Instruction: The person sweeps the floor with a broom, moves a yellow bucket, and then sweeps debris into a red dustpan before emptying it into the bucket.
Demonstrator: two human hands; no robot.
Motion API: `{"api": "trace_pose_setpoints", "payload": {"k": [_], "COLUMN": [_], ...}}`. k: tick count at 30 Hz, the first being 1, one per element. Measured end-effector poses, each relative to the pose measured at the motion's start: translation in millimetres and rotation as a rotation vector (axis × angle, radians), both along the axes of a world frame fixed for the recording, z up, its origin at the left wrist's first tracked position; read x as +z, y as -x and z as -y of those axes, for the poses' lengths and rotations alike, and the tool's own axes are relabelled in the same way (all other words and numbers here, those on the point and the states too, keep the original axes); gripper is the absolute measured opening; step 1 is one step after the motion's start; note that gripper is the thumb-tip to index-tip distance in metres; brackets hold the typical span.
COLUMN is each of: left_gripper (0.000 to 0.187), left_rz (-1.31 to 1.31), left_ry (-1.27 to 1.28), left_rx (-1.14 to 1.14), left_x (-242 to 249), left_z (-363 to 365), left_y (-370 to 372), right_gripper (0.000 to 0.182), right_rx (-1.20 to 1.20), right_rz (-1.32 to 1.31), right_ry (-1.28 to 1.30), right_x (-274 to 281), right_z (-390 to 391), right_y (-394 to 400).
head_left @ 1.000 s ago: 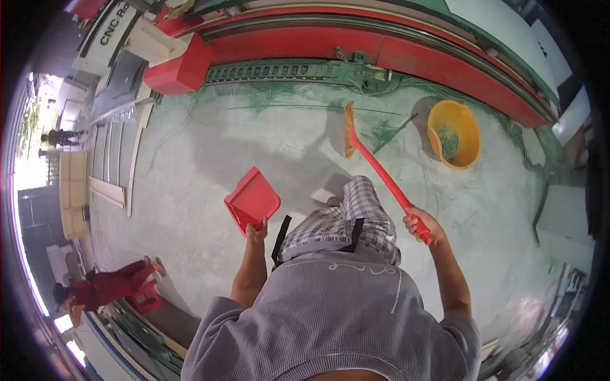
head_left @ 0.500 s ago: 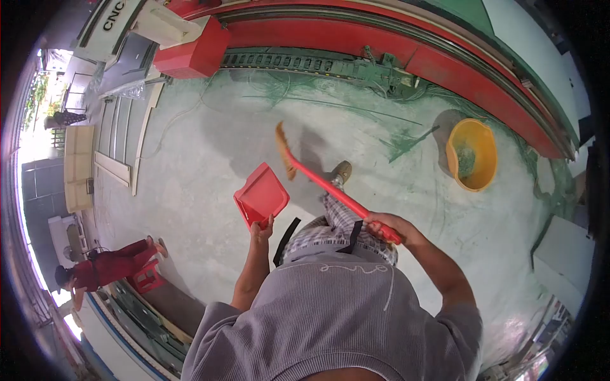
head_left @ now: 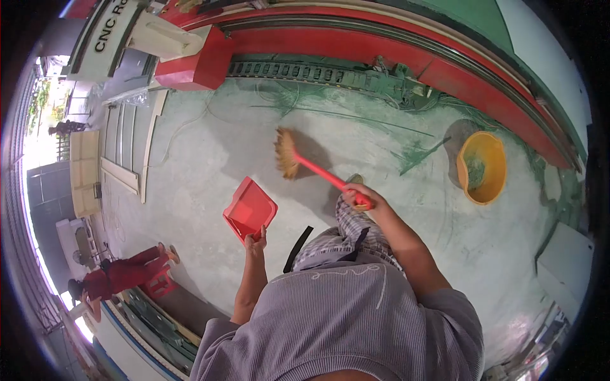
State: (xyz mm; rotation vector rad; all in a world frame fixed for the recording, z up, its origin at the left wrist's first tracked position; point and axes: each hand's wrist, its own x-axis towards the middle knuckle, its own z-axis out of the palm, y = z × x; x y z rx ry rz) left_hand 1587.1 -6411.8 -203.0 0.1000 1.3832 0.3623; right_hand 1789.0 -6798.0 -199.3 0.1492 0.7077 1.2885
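My left hand (head_left: 255, 239) is closed round the short handle of a red dustpan (head_left: 253, 208), held out in front of me at the left. In my right hand (head_left: 363, 195) is the red handle of a hand broom (head_left: 319, 170), gripped near its end. The broom's tan bristles (head_left: 286, 154) point away to the left, fanned out over the pale floor, beyond the dustpan. A gap of floor shows between bristles and pan. One of my shoes (head_left: 356, 180) shows partly behind the right hand.
A yellow bucket (head_left: 499, 166) with greenish dust inside stands at the right. Green dust (head_left: 416, 155) streaks the floor before a red CNC machine (head_left: 305, 44). Pale boards (head_left: 121, 175) lie at the left. A person in dark red (head_left: 127, 273) is beside a red stool (head_left: 159, 284).
The right hand has moved up and left, and the broom has turned so its bristles show broad side on. The dustpan has shifted slightly down and left.
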Motion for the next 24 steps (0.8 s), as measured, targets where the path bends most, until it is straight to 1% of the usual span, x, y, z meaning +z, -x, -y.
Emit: {"api": "trace_pose_setpoints", "payload": {"k": [2,4,5,6,7,8,9,11,12,13,14,15,16,17,18,20,22,23,24], "left_gripper": [0.032,0.032,0.033,0.033,0.032,0.031,0.031,0.03,0.03,0.03,0.03,0.03,0.03,0.03,0.03,0.032,0.033,0.035,0.036], "left_rz": [-0.043,-0.026,-0.013,-0.004,-0.015,-0.03,-0.025,0.106,0.109,0.181,0.252,0.32,0.32,0.293,0.262,0.24,0.21,0.294,0.379], "left_ry": [0.108,0.105,0.088,0.098,0.082,0.067,0.076,0.071,0.083,-0.013,-0.112,-0.213,-0.205,-0.154,-0.101,-0.066,-0.039,-0.161,-0.285], "left_rx": [-0.02,-0.043,-0.057,-0.065,-0.072,-0.08,-0.09,-0.177,-0.174,-0.299,-0.425,-0.557,-0.566,-0.469,-0.374,-0.416,-0.454,-0.619,-0.784], "left_x": [-12,-22,-27,-25,-18,-9,-9,-10,-22,-35,-41,-44,-49,-32,-26,-26,-47,-75,-90], "left_z": [-7,-5,-3,3,8,12,13,16,14,12,11,10,9,16,19,18,0,-14,-25], "left_y": [-15,-33,-42,-56,-74,-89,-103,-121,-123,-127,-133,-137,-141,-151,-159,-167,-159,-150,-147], "right_gripper": [0.013,0.015,0.016,0.017,0.017,0.012,0.012,0.014,0.015,0.02,0.02,0.015,0.012,0.012,0.012,0.013,0.016,0.015,0.015], "right_rx": [-0.139,-0.221,-0.3,-0.38,-0.39,-0.456,-0.521,-0.579,-0.626,-0.644,-0.645,-0.684,-0.727,-0.741,-0.759,-0.792,-0.786,-0.81,-0.824], "right_rz": [-0.06,-0.149,-0.201,-0.251,-0.242,-0.274,-0.304,-0.269,-0.238,-0.214,-0.211,-0.226,-0.241,-0.244,-0.281,-0.302,-0.188,-0.197,-0.195], "right_ry": [-0.04,-0.068,-0.025,0.014,0.018,0.061,0.104,0.118,0.118,0.145,0.152,0.168,0.184,0.19,0.172,0.156,0.226,0.274,0.274], "right_x": [-2,-5,7,22,28,35,39,48,51,53,58,65,69,71,73,76,76,88,93], "right_z": [44,94,110,124,136,148,155,165,170,174,175,176,177,177,176,175,167,157,147], "right_y": [-5,1,5,8,12,19,23,32,36,40,43,49,57,66,73,86,110,119,131]}}
